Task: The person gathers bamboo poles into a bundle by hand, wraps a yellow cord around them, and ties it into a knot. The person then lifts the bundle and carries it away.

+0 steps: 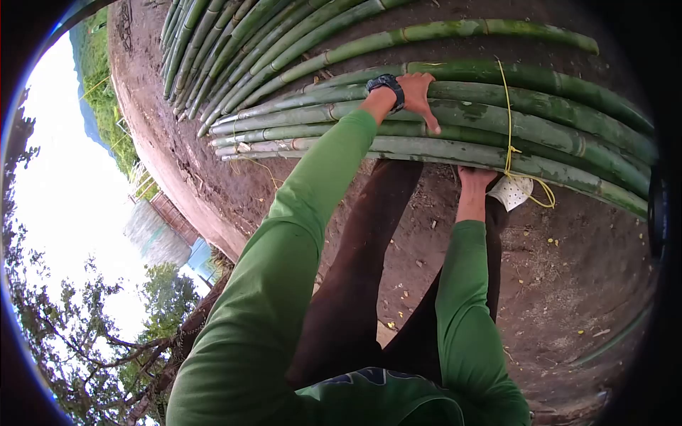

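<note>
Several long green bamboo poles (526,128) lie side by side as a bundle across the ground in front of my legs. A yellow cord (508,106) runs around the bundle near its right part, with a knot and loose loops on the near side. My left hand (415,96), with a black watch (387,92) on the wrist, grips the top of the bundle, thumb spread toward me and fingers curled over the poles. My right hand (476,176) holds the near pole from below, just left of the cord; its fingertips are hidden under the bamboo.
More bamboo poles (263,50) lie in a fanned pile beyond the bundle. A white dotted shoe (511,190) is close under the near pole, by the cord's loops. Brown dirt ground (568,277) extends to the right. A tree (160,348) and a fence (176,216) stand at left.
</note>
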Motion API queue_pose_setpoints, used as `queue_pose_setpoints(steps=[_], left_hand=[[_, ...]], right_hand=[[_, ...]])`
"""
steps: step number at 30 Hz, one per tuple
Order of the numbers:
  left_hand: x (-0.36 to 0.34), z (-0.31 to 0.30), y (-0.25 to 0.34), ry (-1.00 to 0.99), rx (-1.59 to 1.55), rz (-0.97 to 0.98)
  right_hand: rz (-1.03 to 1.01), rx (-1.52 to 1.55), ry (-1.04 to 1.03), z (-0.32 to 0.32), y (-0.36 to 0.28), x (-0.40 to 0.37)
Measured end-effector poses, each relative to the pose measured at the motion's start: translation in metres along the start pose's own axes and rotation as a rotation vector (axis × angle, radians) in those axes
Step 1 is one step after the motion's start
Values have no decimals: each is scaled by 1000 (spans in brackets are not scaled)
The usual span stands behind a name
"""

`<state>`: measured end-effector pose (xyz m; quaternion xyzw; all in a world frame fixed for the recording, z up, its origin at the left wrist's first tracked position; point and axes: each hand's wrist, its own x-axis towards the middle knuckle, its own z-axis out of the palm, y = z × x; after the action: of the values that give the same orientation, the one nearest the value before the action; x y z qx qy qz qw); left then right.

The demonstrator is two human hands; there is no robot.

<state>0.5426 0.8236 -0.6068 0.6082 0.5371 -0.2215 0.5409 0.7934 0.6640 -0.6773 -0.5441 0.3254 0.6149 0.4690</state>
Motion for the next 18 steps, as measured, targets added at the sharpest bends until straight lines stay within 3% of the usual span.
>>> queue_pose_setpoints(steps=[6,11,13,18], left_hand=[[-113,13,40,221,-36,145],[-264,-23,91,389,-120,270],[-339,-32,119,517,-150,331],[-497,-50,159,970,-195,436]], right_hand=[[-31,37,24,-20,-12,-124],[-35,-16,1,-10,-32,-275],[62,-28,-347,-9,-49,-349],[-16,-323,-564,79,-64,-466]])
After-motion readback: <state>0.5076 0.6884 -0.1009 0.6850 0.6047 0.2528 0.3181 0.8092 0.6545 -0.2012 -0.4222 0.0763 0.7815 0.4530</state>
